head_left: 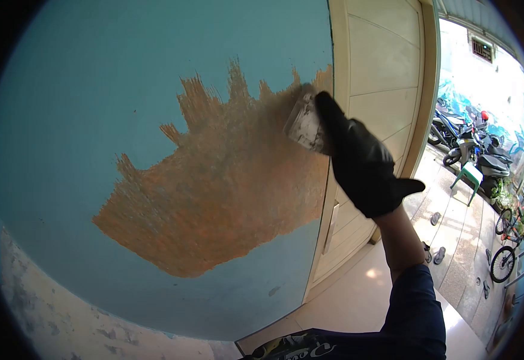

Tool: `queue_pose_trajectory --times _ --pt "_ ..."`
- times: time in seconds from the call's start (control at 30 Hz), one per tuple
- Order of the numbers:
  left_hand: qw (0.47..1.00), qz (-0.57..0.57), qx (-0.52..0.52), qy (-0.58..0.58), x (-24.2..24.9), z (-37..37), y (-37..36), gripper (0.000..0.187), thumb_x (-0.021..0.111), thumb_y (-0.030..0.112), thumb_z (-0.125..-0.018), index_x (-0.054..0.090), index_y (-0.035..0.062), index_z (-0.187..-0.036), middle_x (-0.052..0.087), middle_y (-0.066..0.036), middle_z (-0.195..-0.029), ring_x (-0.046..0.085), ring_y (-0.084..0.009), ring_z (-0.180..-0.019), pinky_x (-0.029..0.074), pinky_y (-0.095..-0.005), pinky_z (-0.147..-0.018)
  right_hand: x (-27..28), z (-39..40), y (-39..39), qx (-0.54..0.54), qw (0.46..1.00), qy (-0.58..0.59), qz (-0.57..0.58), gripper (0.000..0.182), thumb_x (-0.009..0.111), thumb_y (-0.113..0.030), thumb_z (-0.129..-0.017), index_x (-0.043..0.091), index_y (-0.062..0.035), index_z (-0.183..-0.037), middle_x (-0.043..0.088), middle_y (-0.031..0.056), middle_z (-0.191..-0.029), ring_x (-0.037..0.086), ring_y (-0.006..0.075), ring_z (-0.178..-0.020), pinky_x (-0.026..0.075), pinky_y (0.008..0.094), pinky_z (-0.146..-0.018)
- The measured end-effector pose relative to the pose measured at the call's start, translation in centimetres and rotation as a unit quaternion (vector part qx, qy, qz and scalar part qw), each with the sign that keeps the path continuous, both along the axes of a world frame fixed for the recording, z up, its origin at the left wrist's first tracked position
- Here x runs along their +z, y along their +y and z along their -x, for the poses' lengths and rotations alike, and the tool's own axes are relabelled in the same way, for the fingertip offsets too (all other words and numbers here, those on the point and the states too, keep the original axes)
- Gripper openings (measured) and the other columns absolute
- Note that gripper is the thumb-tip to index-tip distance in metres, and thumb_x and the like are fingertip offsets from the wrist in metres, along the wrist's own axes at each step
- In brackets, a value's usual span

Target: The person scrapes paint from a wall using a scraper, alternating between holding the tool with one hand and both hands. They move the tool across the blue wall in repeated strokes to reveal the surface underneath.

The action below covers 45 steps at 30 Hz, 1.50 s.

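My right hand (364, 162), in a black glove, is closed around what looks like a wide flat paintbrush (306, 124). The tool's pale, metal-like band is smeared with dark and whitish marks. Its working edge is against the wall, near the upper right of a brown-orange patch (214, 192). That patch has ragged, streaky ends along the top and a smoother lower border. Around it the wall (106, 90) is blue. Motion blur and the glove hide the handle and the bristles. My left hand is out of view.
A cream door (382, 72) and its frame adjoin the patch on the right. Below lies a tiled floor (346, 306). Outside are parked motorbikes (478, 147), a green stool (469, 174), several sandals (439, 255) and a bicycle (503, 264). The wall's lower left is whitish and stained.
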<state>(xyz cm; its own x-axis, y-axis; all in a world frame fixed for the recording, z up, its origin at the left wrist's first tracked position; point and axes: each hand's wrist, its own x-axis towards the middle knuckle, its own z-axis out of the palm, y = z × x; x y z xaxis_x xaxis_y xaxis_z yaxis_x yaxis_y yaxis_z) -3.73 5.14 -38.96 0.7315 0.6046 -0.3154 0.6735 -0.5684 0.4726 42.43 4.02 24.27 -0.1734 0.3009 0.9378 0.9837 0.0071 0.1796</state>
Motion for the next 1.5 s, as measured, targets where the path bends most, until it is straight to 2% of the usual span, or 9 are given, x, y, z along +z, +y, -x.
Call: queue_pose_trajectory --times 0.33,0.5,0.57,0.73,0.83,0.9,0.93,1.17,1.5 --pt "0.999 -0.007 -0.039 0.010 -0.9 -2.6 -0.8 0.048 0.047 0.041 -0.101 0.051 0.0087 -0.136 0.061 -0.010 -0.126 0.057 -0.0239 -0.119 0.048 -0.0387 -0.095 -4.1 2.6 -2.1 0.262 0.955 0.072 0.122 0.056 0.055 -0.001 -0.090 0.042 -0.0097 -0.144 0.063 0.0094 -0.094 0.063 0.0184 -0.075 0.050 0.0345 -0.067" --pt "1.000 0.003 -0.010 0.012 -3.9 -3.3 -4.7 0.048 0.046 0.040 -0.102 0.049 0.0083 -0.137 0.061 -0.010 -0.126 0.057 -0.0232 -0.118 0.048 -0.0378 -0.095 -18.1 7.3 -3.5 0.519 0.471 0.569 0.431 0.036 0.050 -0.018 -0.099 0.051 -0.0043 -0.132 0.060 0.0040 -0.074 0.058 0.0121 -0.067 0.044 0.0271 -0.059" --pt "0.951 0.225 0.089 -0.194 9.1 -6.5 -4.4 0.044 0.047 0.030 -0.101 0.050 0.0031 -0.136 0.058 -0.012 -0.132 0.054 -0.0247 -0.124 0.045 -0.0376 -0.101 -21.4 10.1 -3.8 0.495 0.391 0.663 0.403 0.038 0.046 -0.024 -0.101 0.051 -0.0016 -0.131 0.063 0.0044 -0.078 0.054 0.0101 -0.066 0.041 0.0249 -0.057" --pt "0.699 0.527 0.134 -0.465 24.0 -12.8 -4.1 0.041 0.044 0.018 -0.103 0.045 -0.0014 -0.139 0.057 -0.013 -0.134 0.057 -0.0203 -0.119 0.046 -0.0336 -0.100 -26.1 12.0 -4.5 0.437 0.464 0.647 0.418 0.037 0.044 -0.026 -0.102 0.051 -0.0037 -0.131 0.066 0.0083 -0.090 0.059 0.0126 -0.071 0.046 0.0288 -0.061" --pt "0.792 0.448 0.110 -0.399 29.8 -15.4 -4.9 0.040 0.047 0.017 -0.102 0.048 -0.0018 -0.137 0.059 -0.010 -0.130 0.058 -0.0189 -0.117 0.047 -0.0333 -0.098 -27.3 9.9 -4.8 0.405 0.719 0.400 0.399 0.034 0.046 -0.023 -0.102 0.051 -0.0047 -0.131 0.066 0.0099 -0.104 0.062 0.0154 -0.077 0.051 0.0335 -0.066" --pt "0.722 0.476 0.128 -0.487 29.7 -16.1 -6.1 0.039 0.053 0.022 -0.099 0.054 -0.0004 -0.131 0.062 -0.010 -0.125 0.062 -0.0218 -0.110 0.050 -0.0339 -0.095 -25.2 8.9 -3.9 0.466 0.512 0.515 0.506 0.033 0.051 -0.020 -0.101 0.051 -0.0033 -0.130 0.065 0.0098 -0.110 0.062 0.0166 -0.079 0.052 0.0337 -0.066" --pt "0.841 0.316 0.086 -0.431 31.6 -16.9 -6.5 0.037 0.056 0.023 -0.098 0.056 0.0007 -0.128 0.063 -0.011 -0.123 0.061 -0.0207 -0.110 0.048 -0.0346 -0.096 -23.6 9.2 -4.1 0.508 0.430 0.543 0.512 0.033 0.052 -0.019 -0.101 0.052 -0.0029 -0.130 0.064 0.0089 -0.113 0.063 0.0175 -0.081 0.053 0.0334 -0.067" --pt "0.950 0.052 0.115 -0.284 31.6 -19.3 -10.4 0.029 0.062 0.023 -0.094 0.060 0.0017 -0.114 0.066 -0.008 -0.108 0.063 -0.0190 -0.100 0.050 -0.0375 -0.088 -26.1 7.6 -3.4 0.492 0.517 0.400 0.575 0.043 0.058 -0.022 -0.097 0.051 -0.0009 -0.134 0.060 0.0125 -0.128 0.061 0.0171 -0.105 0.052 0.0330 -0.086" --pt "0.723 0.298 0.354 -0.513 37.9 -21.5 -13.4 0.041 0.063 0.021 -0.095 0.052 0.0036 -0.130 0.058 -0.002 -0.089 0.056 -0.0117 -0.078 0.048 -0.0285 -0.075 -19.1 12.6 1.1 0.782 0.232 0.526 0.240 0.039 0.056 -0.038 -0.097 0.063 0.0004 -0.094 0.067 0.0164 -0.098 0.062 0.0347 -0.105 0.044 0.0548 -0.098"
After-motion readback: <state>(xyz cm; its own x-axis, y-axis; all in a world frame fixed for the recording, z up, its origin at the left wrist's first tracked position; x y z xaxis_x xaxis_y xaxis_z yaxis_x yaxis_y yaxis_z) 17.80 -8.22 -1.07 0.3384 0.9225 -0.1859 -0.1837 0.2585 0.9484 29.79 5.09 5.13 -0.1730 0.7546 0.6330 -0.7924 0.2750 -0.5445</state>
